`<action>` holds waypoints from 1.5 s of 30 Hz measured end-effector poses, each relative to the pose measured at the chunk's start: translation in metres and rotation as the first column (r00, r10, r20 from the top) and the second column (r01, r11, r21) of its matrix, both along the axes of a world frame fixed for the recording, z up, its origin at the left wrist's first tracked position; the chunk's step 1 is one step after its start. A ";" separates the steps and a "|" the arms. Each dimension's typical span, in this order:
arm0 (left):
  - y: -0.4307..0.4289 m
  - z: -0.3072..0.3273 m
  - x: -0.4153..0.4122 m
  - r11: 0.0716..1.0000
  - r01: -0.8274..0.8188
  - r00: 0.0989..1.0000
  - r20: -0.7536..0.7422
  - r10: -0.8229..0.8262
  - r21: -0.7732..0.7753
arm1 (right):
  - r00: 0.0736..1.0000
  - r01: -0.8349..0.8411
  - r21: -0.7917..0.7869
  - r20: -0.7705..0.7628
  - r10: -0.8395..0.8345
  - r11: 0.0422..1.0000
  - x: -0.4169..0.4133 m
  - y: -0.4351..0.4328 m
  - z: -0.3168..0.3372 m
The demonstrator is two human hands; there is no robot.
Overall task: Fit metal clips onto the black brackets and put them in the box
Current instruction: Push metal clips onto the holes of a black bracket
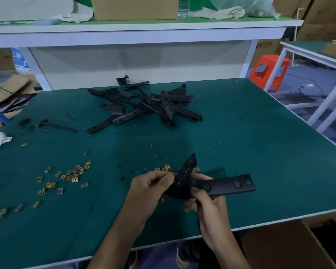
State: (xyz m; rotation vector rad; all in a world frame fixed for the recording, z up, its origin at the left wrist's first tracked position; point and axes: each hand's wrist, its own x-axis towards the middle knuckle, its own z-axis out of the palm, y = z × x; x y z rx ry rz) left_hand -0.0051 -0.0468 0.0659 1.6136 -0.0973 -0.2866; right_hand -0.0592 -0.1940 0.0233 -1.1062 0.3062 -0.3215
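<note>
Black bracket (231, 184) is held just above the worktop (241, 133): my right hand (208, 206) has its grip curled round the middle, and my left hand (153, 185) pinches its edge, any clip there hidden. Much remains, I judge, with a bracket pile (144, 105) and loose metal clips (70, 175) untouched.

Head view. Both hands hold one black bracket (221, 186) over the near edge of the green worktop (260, 142): the left hand (151, 188) pinches its left edge, the right hand (208, 206) grips its middle. Loose metal clips (70, 176) lie scattered to the left; a pile of brackets (144, 105) lies at the far centre. A cardboard box (279, 245) stands below the worktop's near right edge.
</note>
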 end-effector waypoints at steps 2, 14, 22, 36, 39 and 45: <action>0.002 0.000 0.000 1.000 0.010 1.000 0.000 -0.010 0.021 | 1.000 0.016 -0.016 0.013 -0.016 1.000 0.000 0.000 -0.001; -0.003 -0.006 -0.008 0.986 -0.009 0.997 0.082 -0.005 0.169 | 0.996 0.080 -0.183 0.043 -0.073 0.980 -0.002 0.005 -0.012; -0.014 -0.024 0.065 0.525 -0.139 0.890 0.338 -0.306 0.840 | 0.992 0.124 -0.034 0.000 -0.124 0.992 0.004 0.000 -0.010; -0.009 -0.021 0.061 0.827 -0.070 0.962 0.257 -0.092 0.558 | 0.995 0.099 -0.021 0.003 -0.099 0.995 0.005 0.002 -0.009; -0.007 -0.011 0.053 0.911 -0.006 0.975 0.206 -0.086 0.412 | 0.997 0.079 -0.013 -0.001 -0.079 0.997 0.005 0.001 -0.008; -0.009 0.004 0.035 1.000 0.030 0.999 0.027 -0.029 -0.010 | 0.998 0.060 -0.023 -0.015 -0.061 0.998 0.003 0.001 -0.005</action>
